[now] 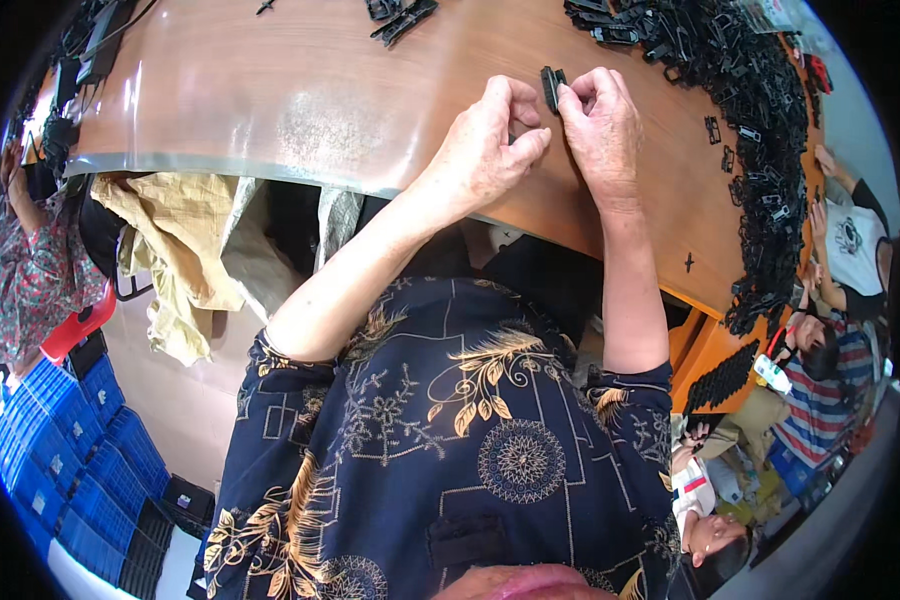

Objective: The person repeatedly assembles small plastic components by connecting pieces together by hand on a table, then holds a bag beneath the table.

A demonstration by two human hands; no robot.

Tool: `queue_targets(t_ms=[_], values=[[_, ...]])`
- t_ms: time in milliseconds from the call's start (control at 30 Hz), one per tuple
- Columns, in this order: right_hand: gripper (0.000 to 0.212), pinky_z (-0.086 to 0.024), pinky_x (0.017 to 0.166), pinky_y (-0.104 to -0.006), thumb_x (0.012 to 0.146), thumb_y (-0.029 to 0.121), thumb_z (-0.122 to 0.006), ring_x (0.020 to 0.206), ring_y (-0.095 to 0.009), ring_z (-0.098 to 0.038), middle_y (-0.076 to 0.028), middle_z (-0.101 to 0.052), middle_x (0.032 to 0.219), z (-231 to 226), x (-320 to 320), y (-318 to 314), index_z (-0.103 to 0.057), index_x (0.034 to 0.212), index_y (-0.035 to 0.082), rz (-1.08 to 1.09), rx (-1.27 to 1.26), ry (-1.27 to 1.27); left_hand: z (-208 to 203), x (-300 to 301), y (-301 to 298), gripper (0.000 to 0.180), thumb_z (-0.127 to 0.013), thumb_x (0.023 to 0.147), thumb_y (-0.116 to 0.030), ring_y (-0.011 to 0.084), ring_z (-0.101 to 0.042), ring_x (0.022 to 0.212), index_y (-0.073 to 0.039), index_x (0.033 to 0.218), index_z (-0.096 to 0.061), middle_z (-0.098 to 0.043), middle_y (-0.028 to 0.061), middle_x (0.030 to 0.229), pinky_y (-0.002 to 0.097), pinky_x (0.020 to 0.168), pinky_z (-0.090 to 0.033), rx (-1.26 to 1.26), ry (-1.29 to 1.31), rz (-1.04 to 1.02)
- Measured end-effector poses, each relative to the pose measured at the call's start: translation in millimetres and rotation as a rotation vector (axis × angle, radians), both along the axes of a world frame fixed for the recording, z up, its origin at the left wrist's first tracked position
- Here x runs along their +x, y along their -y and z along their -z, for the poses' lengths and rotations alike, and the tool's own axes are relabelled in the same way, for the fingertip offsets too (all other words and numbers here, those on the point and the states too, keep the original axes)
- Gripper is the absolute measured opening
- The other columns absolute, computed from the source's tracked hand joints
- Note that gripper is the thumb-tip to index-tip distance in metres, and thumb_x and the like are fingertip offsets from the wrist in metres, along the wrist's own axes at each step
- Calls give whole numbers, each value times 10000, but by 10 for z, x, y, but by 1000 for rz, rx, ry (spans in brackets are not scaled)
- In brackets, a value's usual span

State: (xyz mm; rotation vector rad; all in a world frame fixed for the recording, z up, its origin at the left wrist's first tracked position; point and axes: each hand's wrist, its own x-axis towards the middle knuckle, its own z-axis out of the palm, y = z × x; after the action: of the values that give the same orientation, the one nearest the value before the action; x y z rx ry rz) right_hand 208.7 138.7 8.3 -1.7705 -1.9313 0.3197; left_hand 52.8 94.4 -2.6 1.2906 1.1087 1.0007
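Note:
My right hand (602,125) pinches a small, narrow black plastic part (551,90) between thumb and fingers, just above the wooden table (660,170). Its exact kind is hard to make out; it looks like a clip standing on end. Close by on the left, my left hand (500,135) has half-curled fingers with the thumb apart from them. Nothing shows in it, and its fingertips are a little short of the black part.
A long heap of black plastic clips (765,170) curves along the table's right side. Several loose pieces lie beside it, and more black parts (405,20) at the far edge. Blue crates (70,450) stand lower left. Other people sit at left and right.

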Motion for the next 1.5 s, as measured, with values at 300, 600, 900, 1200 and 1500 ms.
queue_targets(t_ms=[300,600,900,1200,1500], values=[[62,-492,616,-247,870,21,-636,640,-101,-601,-28,-658,764,-71,-3,184,-633,930,36,-152,-143,-604,-151,-155,-111,414,-618,924,-115,77,-597,670,-10,1292,-458,-589,62,974,197,538,-462,-106,162,22],[138,-446,632,-178,929,64,-611,727,-21,-549,24,-621,811,-324,153,465,-660,1031,-15,-278,-574,-931,-242,-341,-25,182,-675,913,-201,35,-575,623,-52,933,-574,-644,7,756,177,518,-437,-238,172,204],[156,-517,729,-213,908,24,-627,794,-76,-645,-21,-692,928,-293,-27,505,-665,1056,-13,-266,-398,-798,-358,-614,-253,216,-683,872,-239,243,-633,690,-50,943,-609,-626,109,828,357,618,-506,482,-787,-203],[185,-484,599,-195,952,98,-573,699,-80,-640,-46,-678,854,-157,-117,477,-623,1091,-14,-152,-527,-1150,-174,-1044,-547,175,-657,859,-165,303,-632,799,-74,997,-598,-593,116,914,401,702,-510,622,-1208,-106],[175,-528,641,-237,959,119,-577,715,-136,-667,-106,-676,932,-193,-413,439,-590,1078,-10,-144,-648,-1699,-164,-730,-61,565,-603,917,-20,105,-604,746,-54,1420,-350,-609,70,1017,186,525,-460,-88,396,9]])
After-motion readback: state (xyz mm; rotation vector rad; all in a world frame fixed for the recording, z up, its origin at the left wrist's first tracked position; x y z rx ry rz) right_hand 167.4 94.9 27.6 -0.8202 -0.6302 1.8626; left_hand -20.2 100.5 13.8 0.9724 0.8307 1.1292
